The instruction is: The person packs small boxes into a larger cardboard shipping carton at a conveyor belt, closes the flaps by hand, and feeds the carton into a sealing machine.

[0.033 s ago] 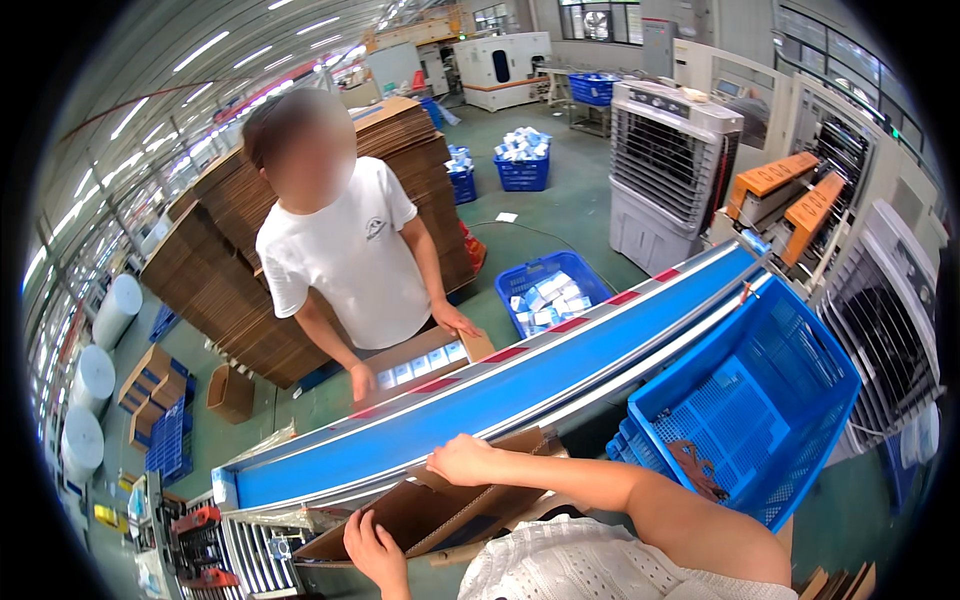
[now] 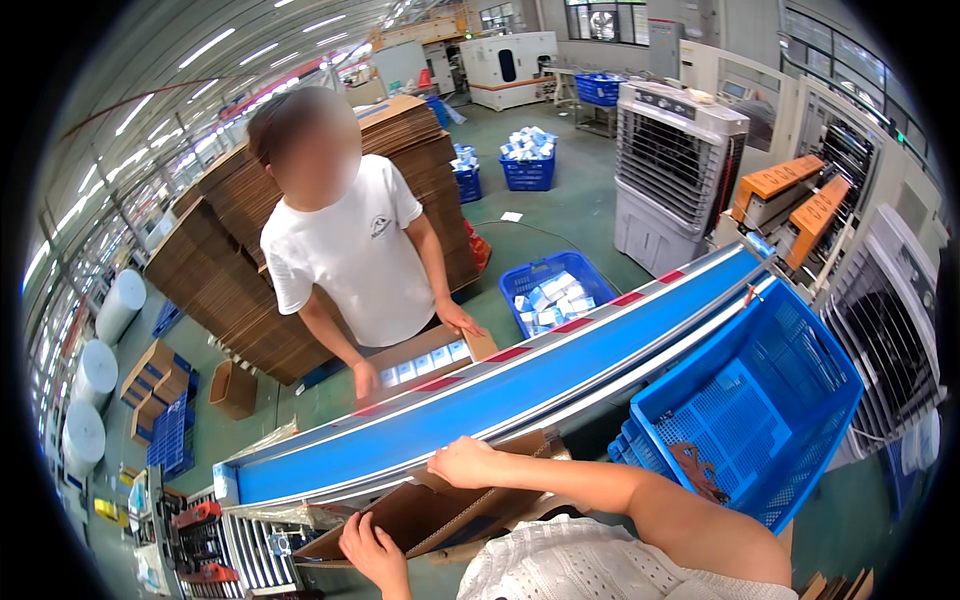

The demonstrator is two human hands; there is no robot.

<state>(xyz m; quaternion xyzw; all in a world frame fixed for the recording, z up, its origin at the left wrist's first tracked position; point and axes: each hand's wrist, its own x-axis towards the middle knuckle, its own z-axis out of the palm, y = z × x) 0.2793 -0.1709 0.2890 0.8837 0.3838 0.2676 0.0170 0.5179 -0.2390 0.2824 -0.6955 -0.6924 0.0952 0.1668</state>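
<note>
Below the conveyor's near side stands an open brown cardboard box (image 2: 432, 512), its inside dark and partly hidden by my arm. My right hand (image 2: 463, 464) reaches across it, with fingers curled round the upper edge or flap on the far side. At the box's left end, my left hand (image 2: 372, 550) lies with fingers apart on the cardboard. The blue conveyor belt (image 2: 480, 400) runs just beyond both hands. Across the belt, a co-worker in a white shirt (image 2: 350, 250) has both hands on another carton (image 2: 480, 346) holding a row of blue-and-white packs (image 2: 425, 362).
A large blue crate (image 2: 740, 400) with a brown glove-like item stands at my right. Beyond the belt are a blue basket of packs (image 2: 555, 295), stacked flat cardboard (image 2: 225, 285) and a grey air cooler (image 2: 665, 190). A roller conveyor (image 2: 250, 550) lies at lower left.
The surroundings sit very slightly further right in the picture. Both my hands keep their places on the cardboard box.
</note>
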